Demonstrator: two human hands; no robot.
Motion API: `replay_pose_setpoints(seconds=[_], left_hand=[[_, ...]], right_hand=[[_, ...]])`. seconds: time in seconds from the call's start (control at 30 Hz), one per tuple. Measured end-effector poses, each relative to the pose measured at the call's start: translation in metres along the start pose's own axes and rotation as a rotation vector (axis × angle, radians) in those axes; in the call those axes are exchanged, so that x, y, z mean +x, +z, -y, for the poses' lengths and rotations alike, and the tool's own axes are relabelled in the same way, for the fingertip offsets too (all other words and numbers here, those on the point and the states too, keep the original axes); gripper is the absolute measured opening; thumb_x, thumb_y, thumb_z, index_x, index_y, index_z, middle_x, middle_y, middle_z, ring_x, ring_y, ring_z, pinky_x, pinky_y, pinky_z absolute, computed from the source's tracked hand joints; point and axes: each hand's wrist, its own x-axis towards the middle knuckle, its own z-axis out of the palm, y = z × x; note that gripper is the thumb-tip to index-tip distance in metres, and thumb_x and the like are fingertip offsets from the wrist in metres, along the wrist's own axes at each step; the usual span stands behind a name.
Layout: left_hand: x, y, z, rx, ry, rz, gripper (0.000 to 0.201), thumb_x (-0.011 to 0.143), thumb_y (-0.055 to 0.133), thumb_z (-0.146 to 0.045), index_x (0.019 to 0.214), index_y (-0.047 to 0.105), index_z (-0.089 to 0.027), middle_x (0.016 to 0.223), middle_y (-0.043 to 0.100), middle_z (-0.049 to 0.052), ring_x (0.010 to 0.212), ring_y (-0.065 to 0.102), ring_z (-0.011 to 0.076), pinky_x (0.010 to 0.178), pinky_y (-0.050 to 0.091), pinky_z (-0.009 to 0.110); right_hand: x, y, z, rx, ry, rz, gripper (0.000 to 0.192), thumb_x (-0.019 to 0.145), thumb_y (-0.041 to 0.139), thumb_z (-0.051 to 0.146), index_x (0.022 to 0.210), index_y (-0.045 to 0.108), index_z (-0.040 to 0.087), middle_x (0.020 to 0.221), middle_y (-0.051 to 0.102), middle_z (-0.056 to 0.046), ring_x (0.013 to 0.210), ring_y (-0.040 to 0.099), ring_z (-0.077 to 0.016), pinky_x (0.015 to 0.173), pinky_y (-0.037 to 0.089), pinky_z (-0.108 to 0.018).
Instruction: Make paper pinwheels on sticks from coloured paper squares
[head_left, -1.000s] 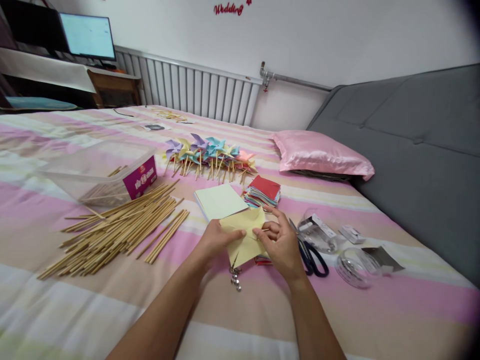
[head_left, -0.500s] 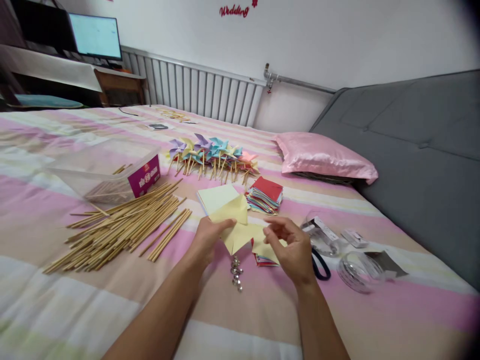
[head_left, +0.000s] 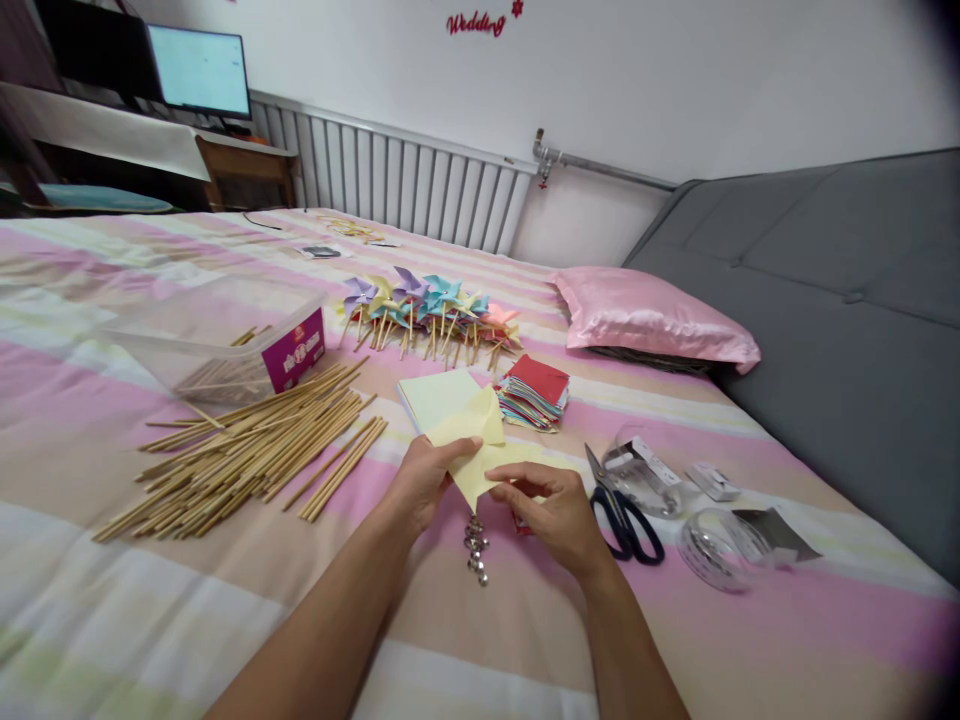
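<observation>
On the striped bedcover, seen from the head camera, many things lie around the two hands. At the left there is a wide heap of bamboo sticks, and behind it a clear plastic box with a purple label and some more sticks inside. Further back lies a row of finished paper pinwheels in purple, blue, yellow and pink. Between this row and the hands lie a pale yellow sheet stack and a pile of coloured paper squares with a red one on top. Just below the hands, a small group of silver pins rests on the cover. At the right are black scissors, clear tape rolls and a pink pillow against the grey headboard.

The yellow paper is held a little above the cover, in the middle between both hands. One flap stands up and points away from the person; a lower corner points down toward the pins. Its long axis is hard to tell, because the folds hide the shape.

The left hand pinches the left edge of the paper with thumb and fingers. The right hand holds the right part, its fingers closed on the paper, partly covering some coloured squares beneath
</observation>
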Motion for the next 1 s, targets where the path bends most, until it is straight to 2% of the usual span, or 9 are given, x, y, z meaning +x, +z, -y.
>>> replay_pose_setpoints(seconds=[0.17,0.3,0.5,0.8,1.0], left_hand=[[-0.001,0.003,0.002,0.022,0.049,0.04,0.038,0.061,0.076,-0.021,0.095,0.067,-0.008,0.092,0.071,0.011,0.077,0.063,0.0176,0.069,0.049,0.027],[-0.002,0.007,0.004,0.062,0.136,-0.002,0.038,0.059,0.077,-0.022,0.093,0.068,-0.007,0.087,0.071,0.009,0.07,0.061,0.0153,0.064,0.047,0.024],[-0.005,0.012,0.002,0.099,0.187,-0.026,0.037,0.056,0.078,-0.022,0.088,0.069,-0.006,0.082,0.071,0.01,0.069,0.062,0.0175,0.066,0.048,0.027],[-0.004,0.01,0.003,0.096,0.215,-0.01,0.033,0.057,0.078,-0.022,0.085,0.069,-0.008,0.08,0.071,0.009,0.067,0.062,0.0164,0.062,0.047,0.025],[-0.005,0.01,0.003,0.127,0.217,0.015,0.029,0.057,0.078,-0.024,0.081,0.07,-0.009,0.076,0.072,0.008,0.066,0.063,0.0174,0.062,0.047,0.026]], right_hand=[[0.0,0.005,0.001,0.088,0.019,-0.105,0.016,0.075,0.068,0.033,0.077,0.071,0.018,0.072,0.07,-0.004,0.067,0.066,-0.0165,0.059,0.052,-0.025],[0.002,0.011,0.001,0.107,0.062,-0.182,0.019,0.076,0.066,0.036,0.076,0.069,0.017,0.068,0.068,-0.003,0.066,0.066,-0.0167,0.056,0.049,-0.024],[0.003,0.017,-0.002,0.076,0.061,-0.302,0.023,0.076,0.066,0.039,0.073,0.066,0.016,0.062,0.066,-0.002,0.057,0.059,-0.0121,0.055,0.045,-0.022],[0.004,0.018,-0.004,0.245,0.127,-0.275,0.024,0.075,0.067,0.041,0.073,0.066,0.017,0.059,0.066,0.0,0.05,0.051,-0.0085,0.05,0.041,-0.019],[0.003,0.018,-0.002,0.206,0.112,-0.296,0.023,0.074,0.067,0.039,0.074,0.067,0.016,0.058,0.064,0.0,0.052,0.055,-0.0095,0.05,0.042,-0.019]])
